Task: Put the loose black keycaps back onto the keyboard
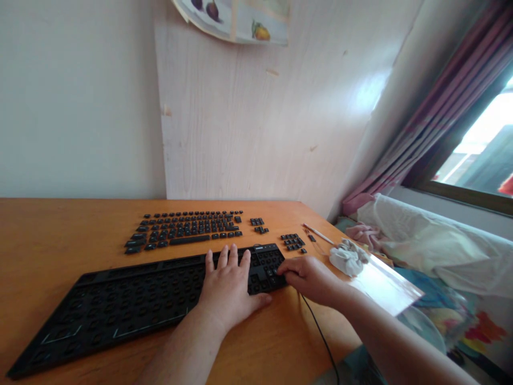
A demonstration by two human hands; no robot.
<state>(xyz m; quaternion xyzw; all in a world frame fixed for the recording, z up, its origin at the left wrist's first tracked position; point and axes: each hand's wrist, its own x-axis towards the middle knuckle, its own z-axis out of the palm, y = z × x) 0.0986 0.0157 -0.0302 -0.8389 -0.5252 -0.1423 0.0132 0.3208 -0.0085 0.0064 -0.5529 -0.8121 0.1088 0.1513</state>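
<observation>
A black keyboard (132, 299), most of its key positions bare of caps, lies at an angle across the front of the desk. My left hand (227, 286) rests on its right-hand part, palm down with fingers spread. My right hand (306, 275) is curled at the right edge of the number pad (269, 263), thumb and forefinger close together. Whatever those fingertips pinch or press is hidden. Behind the keyboard, loose black keycaps (188, 230) are set out in rows, with a long spacebar cap (189, 240) in front. A smaller group of keycaps (292, 241) lies nearer my right hand.
The orange wooden desk (80, 235) meets a pale wall panel. A crumpled white cloth (349, 258), a white sheet (385, 283) and a thin pen-like stick (318, 233) lie on the right. A black cable (320, 326) runs over the front edge. Fabric and bags are piled beyond.
</observation>
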